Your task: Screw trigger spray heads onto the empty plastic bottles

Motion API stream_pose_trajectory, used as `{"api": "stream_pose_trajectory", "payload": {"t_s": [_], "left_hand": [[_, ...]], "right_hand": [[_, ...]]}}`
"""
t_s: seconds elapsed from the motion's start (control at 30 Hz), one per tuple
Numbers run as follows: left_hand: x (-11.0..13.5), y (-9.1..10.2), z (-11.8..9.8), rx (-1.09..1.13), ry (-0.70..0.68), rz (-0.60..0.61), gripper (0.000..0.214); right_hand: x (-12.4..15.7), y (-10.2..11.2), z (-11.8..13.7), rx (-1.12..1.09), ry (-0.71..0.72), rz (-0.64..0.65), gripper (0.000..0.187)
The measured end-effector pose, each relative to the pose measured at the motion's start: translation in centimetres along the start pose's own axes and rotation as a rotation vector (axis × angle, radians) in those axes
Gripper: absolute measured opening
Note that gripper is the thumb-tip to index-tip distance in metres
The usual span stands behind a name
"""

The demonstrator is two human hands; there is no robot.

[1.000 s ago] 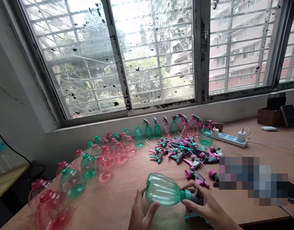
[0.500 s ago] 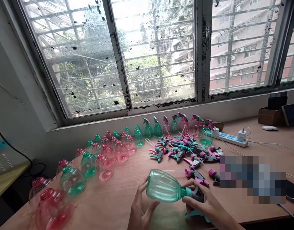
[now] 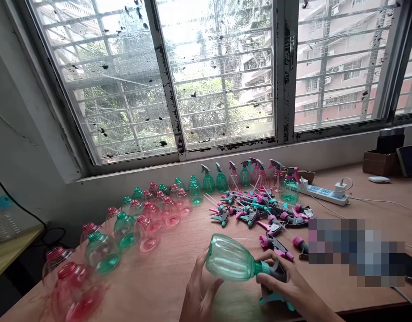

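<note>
A clear green spray bottle [image 3: 231,259] lies nearly on its side in the air above the table, its base to the left and its neck to the right. My left hand [image 3: 201,286] is cupped around the base end, fingers behind it and thumb below. My right hand [image 3: 289,279] grips the grey and teal trigger sprayer [image 3: 278,273] at the bottle's neck, thumb and fingers near the teal collar. The sprayer's teal trigger points down, partly hidden by the hand. Just beyond the hands lie loose pink and grey trigger sprayers [image 3: 276,247].
Open pink bottles [image 3: 76,293] and green bottles [image 3: 103,255] stand on the left of the table [image 3: 152,286]. A pile of sprayers [image 3: 256,208] lies mid-table, with fitted spray bottles [image 3: 208,181] along the wall. A power strip [image 3: 323,194] is at right, near a blurred patch.
The bottle's base end has risen very slightly. Both hands keep nearly the same place, and the view has shifted a little.
</note>
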State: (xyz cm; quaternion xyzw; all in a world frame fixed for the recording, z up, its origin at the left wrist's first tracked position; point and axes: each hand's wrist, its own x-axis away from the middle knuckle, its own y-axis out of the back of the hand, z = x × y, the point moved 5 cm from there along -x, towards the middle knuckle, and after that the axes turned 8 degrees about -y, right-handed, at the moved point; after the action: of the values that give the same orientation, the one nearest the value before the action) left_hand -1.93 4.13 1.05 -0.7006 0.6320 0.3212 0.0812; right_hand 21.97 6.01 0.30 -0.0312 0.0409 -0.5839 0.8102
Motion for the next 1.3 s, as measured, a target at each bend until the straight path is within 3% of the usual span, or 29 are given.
{"api": "stream_pose_trajectory", "payload": {"t_s": [0.2,0.3,0.53,0.73,1.0,1.13,1.3], "left_hand": [[0.3,-0.4,0.6,0.041,0.073,0.085,0.063],[0.4,-0.5,1.0,0.101,0.14,0.117,0.054],[0.2,-0.2,0.5,0.035,-0.018,0.005,0.052],[0.6,-0.4,1.0,0.051,0.058,0.072,0.05],[0.1,-0.1,0.0,0.002,-0.051,-0.008,0.052],[0.3,-0.1,0.3,0.012,0.002,0.017,0.061],[0.0,0.4,-0.1,0.025,-0.025,0.005,0.045]], "right_hand": [[0.0,0.2,0.1,-0.072,0.022,-0.01,0.029],[0.0,0.1,0.0,-0.08,0.036,-0.003,0.03],[-0.4,0.2,-0.3,-0.041,0.015,-0.009,0.034],[-0.1,0.2,-0.9,-0.05,-0.002,-0.018,0.037],[-0.4,0.2,-0.5,-0.025,0.003,0.001,0.035],[-0.6,0.5,-1.2,0.003,-0.001,-0.002,0.037],[-0.6,0.5,-1.5,0.053,-0.003,-0.017,0.038]]}}
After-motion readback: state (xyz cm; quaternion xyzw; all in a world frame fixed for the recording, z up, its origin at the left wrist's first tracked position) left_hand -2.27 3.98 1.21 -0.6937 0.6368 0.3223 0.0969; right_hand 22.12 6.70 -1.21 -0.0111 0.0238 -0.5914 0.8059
